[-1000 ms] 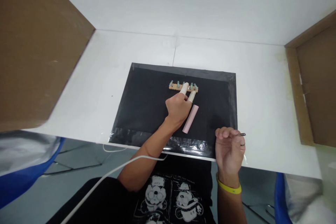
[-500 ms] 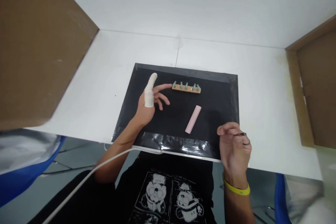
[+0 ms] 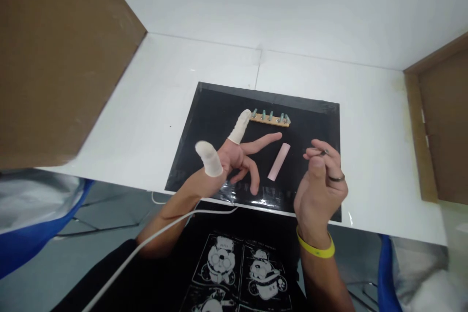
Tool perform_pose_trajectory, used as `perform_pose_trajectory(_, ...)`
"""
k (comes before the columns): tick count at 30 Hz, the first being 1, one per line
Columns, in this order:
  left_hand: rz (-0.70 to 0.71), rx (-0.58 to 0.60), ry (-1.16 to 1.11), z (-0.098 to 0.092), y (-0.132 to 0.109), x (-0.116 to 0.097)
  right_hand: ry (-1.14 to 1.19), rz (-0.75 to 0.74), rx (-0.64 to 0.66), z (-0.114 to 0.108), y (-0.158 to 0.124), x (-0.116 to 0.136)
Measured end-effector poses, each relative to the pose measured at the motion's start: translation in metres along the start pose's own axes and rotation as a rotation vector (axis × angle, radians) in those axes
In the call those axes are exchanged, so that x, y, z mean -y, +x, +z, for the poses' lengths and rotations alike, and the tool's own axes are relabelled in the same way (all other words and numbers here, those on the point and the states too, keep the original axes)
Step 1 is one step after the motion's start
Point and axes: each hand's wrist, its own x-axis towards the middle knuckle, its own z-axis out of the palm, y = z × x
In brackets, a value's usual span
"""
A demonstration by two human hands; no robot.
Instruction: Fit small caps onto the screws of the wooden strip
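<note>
My left hand [image 3: 234,161] is open over the black mat [image 3: 310,122], fingers spread and holding nothing. White finger cots [image 3: 240,127] cover its thumb and index finger. A pink bar [image 3: 279,162] lies slanted on the mat, just right of the left fingers. Behind it is a narrow wooden strip [image 3: 269,120] with several upright green pieces along it. At the mat's right side, my right hand [image 3: 320,180] is closed in a pinch on a small dark metal piece [image 3: 324,152], too small to identify. It wears a ring and a yellow wristband [image 3: 316,249].
The mat lies on a white table [image 3: 373,156] with a white wall behind. Brown cardboard panels [image 3: 66,68] stand at the left and right. A white cable [image 3: 164,228] crosses my left forearm. Blue chairs [image 3: 387,278] are below the table edge on both sides.
My left hand has turned and moved right and nearer me, spreading its fingers. The right hand has risen and moved a little left over the mat, still pinching the small piece. The view has shifted slightly.
</note>
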Motion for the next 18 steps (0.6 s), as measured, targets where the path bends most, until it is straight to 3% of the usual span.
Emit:
perform_pose_trajectory(4,-0.012,0.051,0.116,0.016,-0.011,0.012,0.021,-0.004,-0.043,0.026,-0.001,0.011)
perform_pose_trajectory(9,-0.003,0.171,0.294,0.022,-0.022,0.021,0.008,-0.072,-0.039,0.042,-0.002,0.030)
perform_pose_trajectory(14,-0.016,0.242,0.589,0.029,-0.035,0.015,-0.100,-0.177,0.076,0.052,-0.005,0.046)
perform_pose_trajectory(18,0.031,0.204,0.746,0.033,-0.047,0.013,-0.219,-0.186,0.206,0.059,-0.009,0.050)
